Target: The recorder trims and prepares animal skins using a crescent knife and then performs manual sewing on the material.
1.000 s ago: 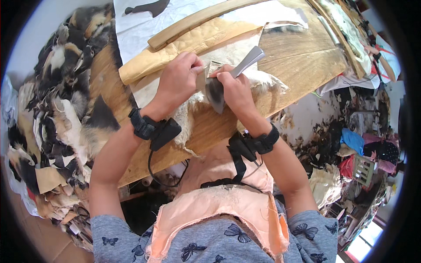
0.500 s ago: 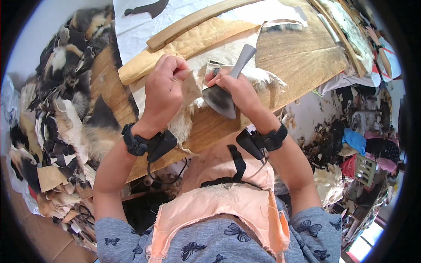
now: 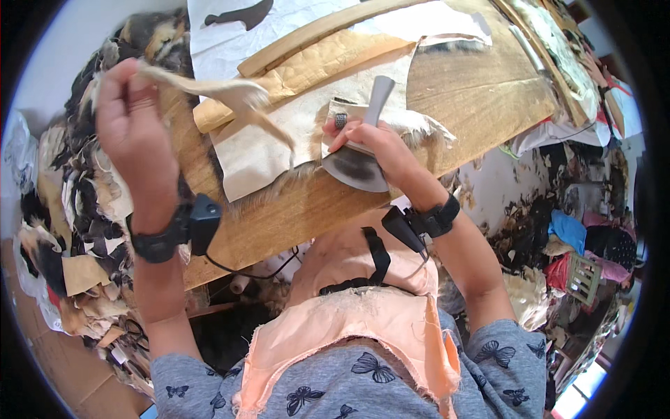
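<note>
My left hand [image 3: 139, 133] is raised at the left, above the heap of fur scraps. Its fingers are closed on one end of a cut strip of fur hide [image 3: 209, 85], whose other end hangs over the table, blurred by motion. My right hand [image 3: 373, 145] grips a half-moon knife [image 3: 357, 172] with a dark-stained curved blade and a grey handle pointing away from me. That hand rests on a pale hide [image 3: 255, 157], skin side up, with fur showing along its near edge. A patterned ring sits on one right finger.
The hide lies on a wooden table [image 3: 502, 91]. A wooden bar [image 3: 307, 35] and a tan paper roll [image 3: 300, 73] lie beyond it. Fur scraps [image 3: 98, 174] pile up at the left. Cloths and a plastic crate [image 3: 583, 278] stand at the right.
My left hand has moved left and away from the hide, carrying the strip off it. The right hand with the knife stays in nearly the same place; the blade has turned slightly.
</note>
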Action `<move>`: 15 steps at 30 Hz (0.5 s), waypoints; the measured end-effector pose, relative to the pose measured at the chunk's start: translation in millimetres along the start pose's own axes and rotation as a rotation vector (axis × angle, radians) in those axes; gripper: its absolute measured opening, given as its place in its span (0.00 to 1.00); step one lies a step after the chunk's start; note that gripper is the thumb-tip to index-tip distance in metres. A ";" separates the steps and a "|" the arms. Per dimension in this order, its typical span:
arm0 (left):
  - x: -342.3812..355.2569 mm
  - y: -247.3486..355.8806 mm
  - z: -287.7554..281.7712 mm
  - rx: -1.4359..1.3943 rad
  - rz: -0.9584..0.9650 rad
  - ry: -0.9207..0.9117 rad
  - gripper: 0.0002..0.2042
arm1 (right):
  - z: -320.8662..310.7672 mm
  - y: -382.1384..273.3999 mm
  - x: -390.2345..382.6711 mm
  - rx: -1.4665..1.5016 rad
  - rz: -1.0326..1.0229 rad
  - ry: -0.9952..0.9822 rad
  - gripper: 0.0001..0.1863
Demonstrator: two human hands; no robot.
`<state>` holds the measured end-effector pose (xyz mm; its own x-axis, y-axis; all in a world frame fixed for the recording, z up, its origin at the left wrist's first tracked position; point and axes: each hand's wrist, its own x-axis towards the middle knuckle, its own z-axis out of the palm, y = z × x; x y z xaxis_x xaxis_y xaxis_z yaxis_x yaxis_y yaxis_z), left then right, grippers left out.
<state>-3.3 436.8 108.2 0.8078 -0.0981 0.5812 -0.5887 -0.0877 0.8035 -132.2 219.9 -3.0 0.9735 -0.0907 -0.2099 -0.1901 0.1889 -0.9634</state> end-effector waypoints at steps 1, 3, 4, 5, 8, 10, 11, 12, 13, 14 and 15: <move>3.5 3.3 -5.7 0.021 0.045 0.052 0.04 | -3.0 1.0 0.7 -0.005 -0.005 -0.007 0.17; 7.4 5.5 -26.1 0.083 0.111 0.073 0.04 | -8.6 3.1 1.1 0.102 -0.018 -0.041 0.19; 6.9 2.4 -42.1 0.124 0.126 0.040 0.04 | -10.3 1.2 -0.3 0.099 -0.022 -0.046 0.19; 1.2 -1.2 -57.1 0.217 0.084 0.035 0.03 | -9.1 -2.5 -1.7 0.163 -0.055 -0.031 0.19; -23.2 -15.9 -77.3 0.695 -0.237 -0.339 0.02 | -23.8 -27.6 -15.2 0.272 -0.103 0.038 0.19; -47.7 -47.5 -86.6 0.717 -0.189 -0.553 0.05 | -49.9 -43.3 -22.5 0.223 -0.175 0.160 0.19; -54.4 -42.0 -77.8 0.710 -0.296 -0.538 0.05 | -59.5 -55.9 -26.3 0.289 -0.127 0.232 0.17; -60.5 -42.6 -70.5 0.691 -0.324 -0.472 0.06 | -74.3 -62.8 -28.1 0.265 -0.146 0.269 0.17; -63.5 -38.5 -73.1 0.660 -0.316 -0.448 0.06 | -90.1 -65.7 -25.1 0.014 -0.175 0.327 0.16; -68.5 -37.0 -72.5 0.614 -0.373 -0.412 0.06 | -108.4 -68.2 -23.3 -0.248 -0.197 0.393 0.14; -71.4 -36.1 -71.1 0.605 -0.426 -0.384 0.06 | -126.0 -69.1 -21.0 -0.403 -0.219 0.436 0.13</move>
<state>-37.8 517.5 46.9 0.9636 -0.2579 0.0704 -0.2366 -0.7004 0.6734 -155.5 85.6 47.0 0.8701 -0.4918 0.0330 -0.1076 -0.2549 -0.9610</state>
